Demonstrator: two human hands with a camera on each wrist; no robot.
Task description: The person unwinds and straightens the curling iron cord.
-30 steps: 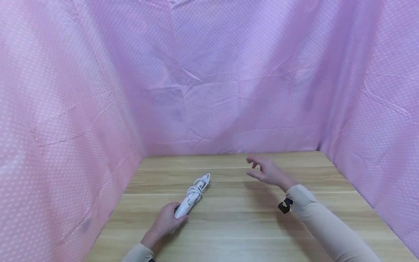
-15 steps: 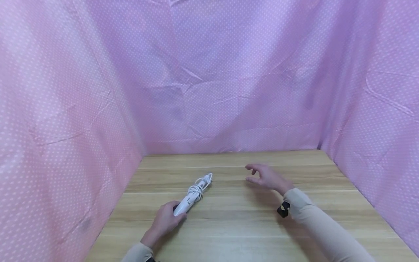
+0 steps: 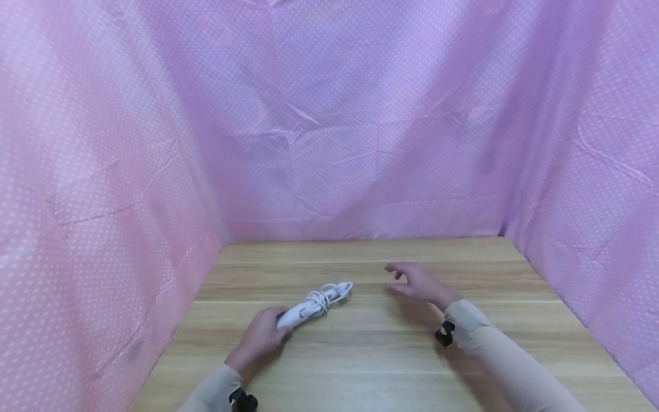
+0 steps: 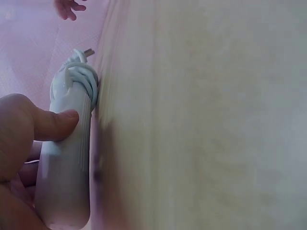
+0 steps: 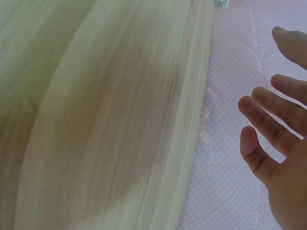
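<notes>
My left hand (image 3: 261,334) grips the near end of a slim white corded appliance (image 3: 298,315), whose exact kind I cannot tell. Its white cord (image 3: 320,301) is wound round the far part, which points forward and right. In the left wrist view, the thumb lies along the smooth rounded body (image 4: 64,163), with fingers behind it. Metal plug prongs (image 4: 89,52) stick out past the coils. To the right, over the table, my right hand (image 3: 419,284) hovers with nothing in it. Its fingers (image 5: 268,122) are spread and slightly bent in the right wrist view.
A wood-grain table (image 3: 360,372) lies under both hands. Pink dotted cloth (image 3: 329,143) hangs behind it and along both sides. Each wrist carries a small black device, such as the one on the right wrist (image 3: 445,333).
The left hand has turned the corded appliance clockwise, so its cord end has swung right and toward me. My right hand has sunk slightly, its fingers still apart.
</notes>
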